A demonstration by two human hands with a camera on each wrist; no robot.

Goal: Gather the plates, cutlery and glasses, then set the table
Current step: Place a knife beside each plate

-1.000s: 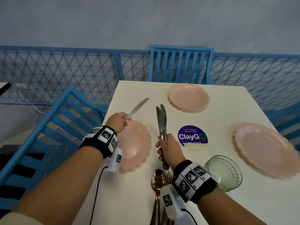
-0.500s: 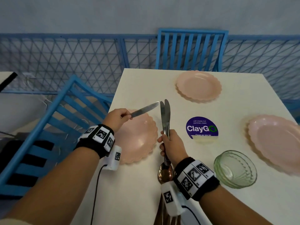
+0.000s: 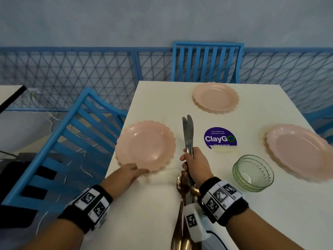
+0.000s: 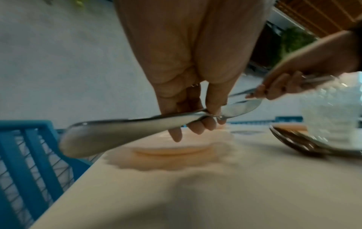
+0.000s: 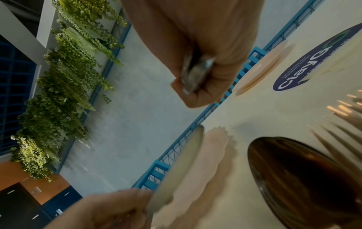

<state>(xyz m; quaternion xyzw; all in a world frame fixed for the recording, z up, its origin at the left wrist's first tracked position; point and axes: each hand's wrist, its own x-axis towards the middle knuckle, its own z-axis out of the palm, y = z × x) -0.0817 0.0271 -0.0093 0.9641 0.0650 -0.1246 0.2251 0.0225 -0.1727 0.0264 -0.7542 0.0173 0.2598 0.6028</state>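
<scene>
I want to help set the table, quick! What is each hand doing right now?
Left hand: holds one knife, fingers curled round it.
Right hand: grips two knives together.

The right-hand plate point(image 3: 297, 150) is cut by the head view's edge; the copper spoons' point(image 3: 181, 213) handles run off the bottom, their count perhaps two.

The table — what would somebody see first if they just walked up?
Probably the right hand mid-table, holding two knives with their blades pointing away. Next, three pink plates spread over the white table; the left hand is at the nearest one's rim. A purple sticker sits beside the knives.
</scene>
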